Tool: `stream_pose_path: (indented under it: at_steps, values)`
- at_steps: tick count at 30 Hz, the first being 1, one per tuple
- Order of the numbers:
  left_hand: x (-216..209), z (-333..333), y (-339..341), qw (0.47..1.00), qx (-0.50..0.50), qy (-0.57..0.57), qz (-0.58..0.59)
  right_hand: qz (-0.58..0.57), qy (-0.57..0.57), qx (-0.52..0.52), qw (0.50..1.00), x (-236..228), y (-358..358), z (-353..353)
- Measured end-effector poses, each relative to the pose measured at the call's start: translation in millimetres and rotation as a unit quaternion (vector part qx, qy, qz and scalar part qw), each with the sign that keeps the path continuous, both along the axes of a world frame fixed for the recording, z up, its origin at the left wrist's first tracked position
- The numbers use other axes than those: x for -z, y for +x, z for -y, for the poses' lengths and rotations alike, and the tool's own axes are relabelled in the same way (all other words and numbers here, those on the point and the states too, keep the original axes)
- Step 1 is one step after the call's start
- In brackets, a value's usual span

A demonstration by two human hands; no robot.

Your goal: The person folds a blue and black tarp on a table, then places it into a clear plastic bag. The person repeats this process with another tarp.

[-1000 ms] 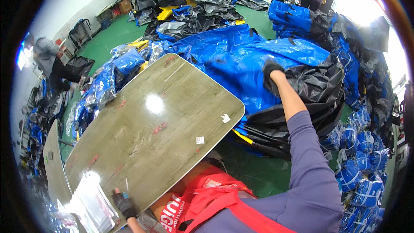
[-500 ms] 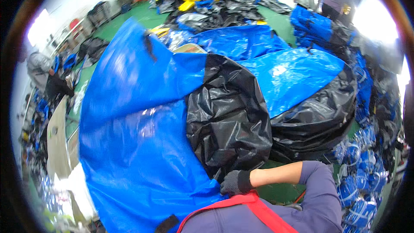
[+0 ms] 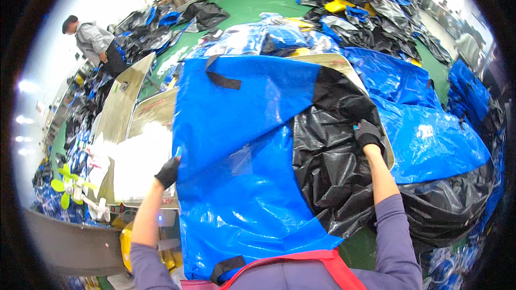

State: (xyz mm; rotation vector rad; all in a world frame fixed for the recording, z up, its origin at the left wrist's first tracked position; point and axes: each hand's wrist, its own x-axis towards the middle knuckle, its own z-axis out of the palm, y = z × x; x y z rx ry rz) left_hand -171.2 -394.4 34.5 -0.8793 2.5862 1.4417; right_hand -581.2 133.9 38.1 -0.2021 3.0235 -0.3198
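In the head view, you're spreading a blue-and-black bag [image 3: 236,145] across the middle of the frame, partly over a wood-topped counter [image 3: 346,65]. It's lying between your two grips and running from the upper centre down to your waist, almost as wide as it is long. Your left grip [image 3: 168,173] is touching its left edge about halfway down, so nearly all of the bag is lying to the right of it. Your right grip [image 3: 369,135] is resting on the black part at centre right, with most of the bag lying to its left. Your left grip is sitting nearer to both black straps [image 3: 224,79]. Fingertips are hiding, so you can't tell whether either grip is pinching or only pressing.
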Motion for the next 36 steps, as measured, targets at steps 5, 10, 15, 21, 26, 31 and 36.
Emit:
stream_pose_path:
  at_steps: [5, 10, 15, 21, 26, 31, 36]
  values:
    - [48.8, 4.8, -46.4, 0.920, -0.151, 0.345, -0.111, -0.020, 0.050, -0.006, 0.999, 23.3, -17.9, -7.1]
    - [48.6, -12.4, -79.9, 0.989, -0.109, 0.093, -0.018, -0.007, -0.007, -0.074, 0.997, 24.6, -24.4, -5.2]
    - [31.9, -39.0, -70.9, 0.957, -0.173, 0.128, -0.195, -0.011, -0.007, 0.049, 0.999, 0.8, -13.2, 21.9]
    - [9.6, -58.7, -42.6, 0.968, -0.204, 0.094, -0.110, -0.021, 0.035, -0.043, 0.998, 9.4, -61.2, 60.8]
    - [12.2, -51.4, -40.5, 0.955, -0.246, 0.088, -0.138, -0.110, 0.089, -0.151, 0.978, 29.4, -63.3, 68.2]
    - [21.0, -45.4, -38.1, 0.956, -0.155, -0.117, -0.220, -0.069, 0.010, -0.120, 0.990, 21.6, -53.2, 62.8]
    - [46.2, -57.4, -48.8, 0.943, -0.226, 0.106, -0.220, -0.011, 0.072, -0.190, 0.979, 29.8, -80.5, 75.1]
